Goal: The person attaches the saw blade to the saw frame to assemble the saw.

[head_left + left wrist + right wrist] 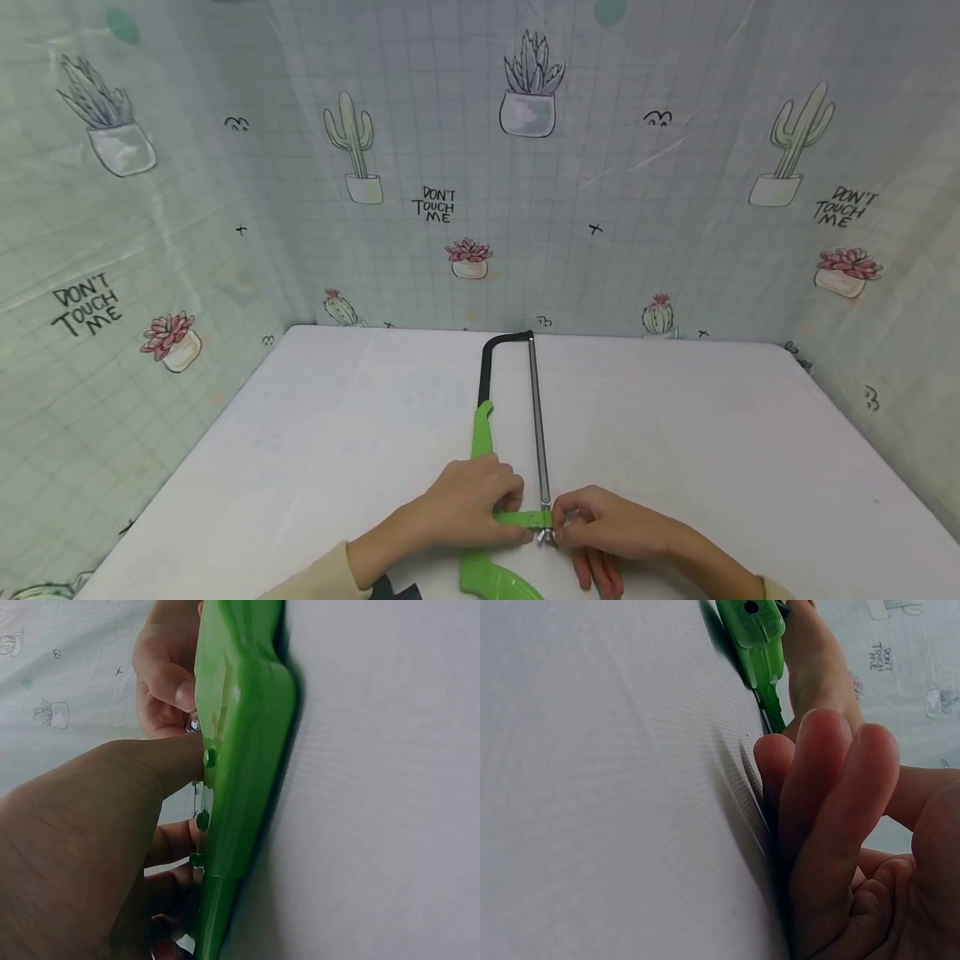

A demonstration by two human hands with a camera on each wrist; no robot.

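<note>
A hacksaw [481,433] with a green and black frame lies on the white table, its handle toward me. The grey blade [538,417] runs along its right side. My left hand [468,504] lies across the frame and grips the green crosspiece between thumb and curled fingers. At the crosspiece's right end is a small silver wing nut [544,537]. My right hand [611,525] pinches there with thumb and index finger; the fingertips partly hide the contact. Its other fingers [825,780] curl loosely near the tabletop. The left wrist view shows the green frame [244,750] close up.
The white table [337,417] spreads around the saw. Behind and beside it hangs a cactus-print cloth [600,183]. A dark object [397,588] shows at the bottom edge beside the left sleeve, mostly out of view.
</note>
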